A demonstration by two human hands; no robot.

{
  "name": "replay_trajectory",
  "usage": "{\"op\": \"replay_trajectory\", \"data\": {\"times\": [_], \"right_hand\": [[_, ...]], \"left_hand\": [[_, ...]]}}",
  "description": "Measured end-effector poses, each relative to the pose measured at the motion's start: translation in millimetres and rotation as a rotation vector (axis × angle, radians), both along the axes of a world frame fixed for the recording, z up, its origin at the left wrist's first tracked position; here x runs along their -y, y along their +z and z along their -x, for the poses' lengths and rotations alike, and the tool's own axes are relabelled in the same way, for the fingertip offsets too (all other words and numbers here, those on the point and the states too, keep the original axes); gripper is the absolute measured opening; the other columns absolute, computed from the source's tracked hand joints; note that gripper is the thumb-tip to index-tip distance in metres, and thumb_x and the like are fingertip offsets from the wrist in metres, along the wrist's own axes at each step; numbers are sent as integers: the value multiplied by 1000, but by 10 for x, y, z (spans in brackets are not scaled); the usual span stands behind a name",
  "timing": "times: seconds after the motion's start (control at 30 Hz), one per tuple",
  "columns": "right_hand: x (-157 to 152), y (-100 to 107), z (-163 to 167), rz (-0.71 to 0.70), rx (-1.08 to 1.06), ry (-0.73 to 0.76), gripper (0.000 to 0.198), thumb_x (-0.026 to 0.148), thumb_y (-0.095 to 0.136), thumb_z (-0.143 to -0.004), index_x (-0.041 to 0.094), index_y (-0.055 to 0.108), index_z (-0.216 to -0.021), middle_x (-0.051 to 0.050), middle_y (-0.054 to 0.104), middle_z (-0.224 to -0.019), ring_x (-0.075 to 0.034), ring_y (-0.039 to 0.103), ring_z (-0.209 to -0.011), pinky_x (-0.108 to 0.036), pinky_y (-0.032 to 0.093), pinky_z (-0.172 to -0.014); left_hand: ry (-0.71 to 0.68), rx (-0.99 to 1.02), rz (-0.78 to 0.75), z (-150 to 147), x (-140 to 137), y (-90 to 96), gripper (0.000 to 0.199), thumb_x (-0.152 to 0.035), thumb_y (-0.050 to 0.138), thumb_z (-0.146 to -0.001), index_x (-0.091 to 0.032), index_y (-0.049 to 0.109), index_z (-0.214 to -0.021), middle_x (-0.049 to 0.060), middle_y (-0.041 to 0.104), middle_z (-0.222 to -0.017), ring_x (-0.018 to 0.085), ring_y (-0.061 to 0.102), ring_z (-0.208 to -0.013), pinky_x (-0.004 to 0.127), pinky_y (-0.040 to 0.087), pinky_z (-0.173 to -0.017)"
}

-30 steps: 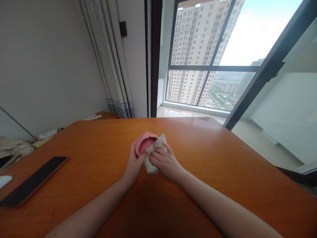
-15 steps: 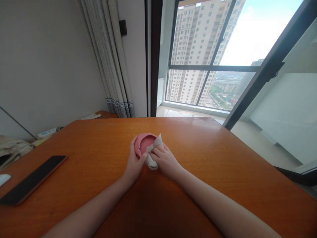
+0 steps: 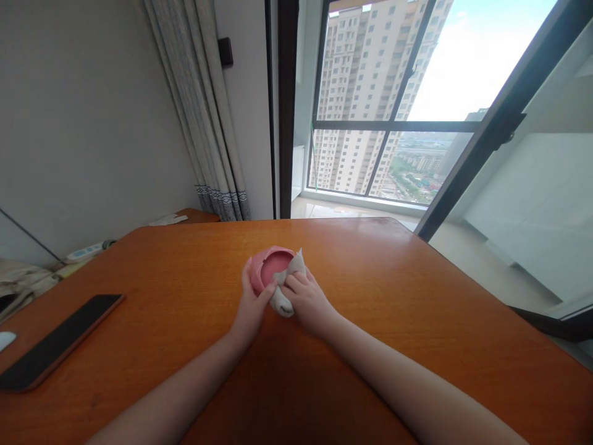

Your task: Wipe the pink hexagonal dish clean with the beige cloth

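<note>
A small pink bowl-like dish (image 3: 274, 264) with a round hollow is tilted toward me over the wooden table (image 3: 370, 278). Wrapped round its left side is my left hand (image 3: 252, 298), the thumb at the near rim. My right hand (image 3: 306, 299) is closed on a crumpled white cloth or tissue (image 3: 283, 303), pressing it against the right side of the dish's rim. One corner of the white piece sticks up above my right fingers. The fingertips of my right hand are partly hidden in its folds.
A long black pad with a brown edge (image 3: 60, 343) lies on the table's left, beside a white object (image 3: 6, 339) cut off by the frame. A power strip (image 3: 86, 251) sits past the left edge. Behind are a grey curtain (image 3: 199, 111) and a large window (image 3: 389, 127).
The dish has turned slightly in my left hand, so the notch on its rim sits higher. My right hand stays on the cloth at the rim. The view has shifted a little.
</note>
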State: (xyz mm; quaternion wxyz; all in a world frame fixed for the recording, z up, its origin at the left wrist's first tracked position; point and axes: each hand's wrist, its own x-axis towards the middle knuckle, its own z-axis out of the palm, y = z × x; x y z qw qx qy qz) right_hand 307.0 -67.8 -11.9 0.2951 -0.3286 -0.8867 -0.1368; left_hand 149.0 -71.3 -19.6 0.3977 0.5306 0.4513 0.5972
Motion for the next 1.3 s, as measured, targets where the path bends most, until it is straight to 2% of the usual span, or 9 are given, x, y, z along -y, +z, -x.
{"op": "replay_trajectory", "data": {"times": [0.13, 0.27, 0.37, 0.5, 0.63, 0.87, 1.03, 1.17, 1.3], "right_hand": [[4, -42, 21, 63, -11, 12, 8, 20, 53, -86, 19, 59, -90, -4, 56, -86, -18, 44, -82, -41, 34, -97], [-135, 39, -106, -20, 114, 111, 15, 20, 45, -92, 20, 59, -88, -3, 57, -85, -17, 47, -84, -39, 34, -97], [-194, 66, -168, -71, 154, 120, 19, 20, 42, -94, 20, 59, -86, -2, 57, -83, -16, 48, -85, -36, 36, -90], [-122, 0, -110, -81, 138, 31, 12, 20, 48, -91, 19, 59, -86, -3, 58, -82, -18, 47, -82, -33, 37, -77], [-64, -14, -62, -70, 141, 24, 12, 20, 47, -91, 19, 58, -88, -4, 60, -86, -18, 47, -83, -33, 35, -74], [-123, 155, -171, -46, 239, 96, 18, 24, 41, -95, 19, 59, -92, -4, 60, -90, -17, 48, -90, -31, 35, -77], [-38, 75, -76, 1, 191, 6, 13, 21, 48, -92, 19, 59, -85, -4, 60, -85, -18, 47, -87, -32, 35, -72], [-13, 8, -28, 43, 124, -19, 6, 20, 53, -88, 19, 59, -88, -4, 60, -88, -18, 47, -85, -32, 37, -71], [-85, 62, -100, 31, 175, 83, 13, 21, 47, -92, 19, 59, -86, -3, 60, -87, -17, 48, -87, -31, 37, -74]], "left_hand": [[-7, -68, 20, 52, -67, -61, 64, -33, 59, -76, -19, 33, -133, 12, 38, -140, 24, 37, -130, 41, 26, -111], [-76, -188, -29, 192, -163, 71, 63, -34, 62, -72, -15, 39, -127, 13, 43, -136, 26, 38, -129, 42, 25, -111], [-91, -179, -7, 164, -129, 123, 69, -37, 64, -71, -17, 36, -130, 12, 40, -139, 26, 37, -131, 40, 26, -110], [-11, -72, 2, 26, -19, 36, 76, -38, 63, -74, -21, 23, -136, 12, 31, -145, 23, 32, -133, 37, 27, -110], [-34, -143, -66, 58, -44, -33, 67, -36, 62, -74, -20, 30, -130, 11, 39, -138, 24, 36, -130, 39, 26, -110], [-170, -294, -121, 300, -217, 85, 67, -34, 65, -68, -17, 37, -126, 13, 44, -132, 28, 39, -127, 44, 27, -109], [-67, -140, 33, 146, -132, 32, 69, -41, 59, -75, -20, 28, -134, 11, 37, -141, 25, 38, -129, 40, 32, -107], [-48, -129, -5, 51, -69, -4, 72, -36, 61, -74, -21, 28, -136, 10, 32, -146, 23, 31, -134, 38, 24, -112], [-97, -232, -45, 198, -153, 77, 63, -29, 57, -73, -16, 37, -132, 12, 36, -143, 24, 31, -134, 40, 20, -113]]}}
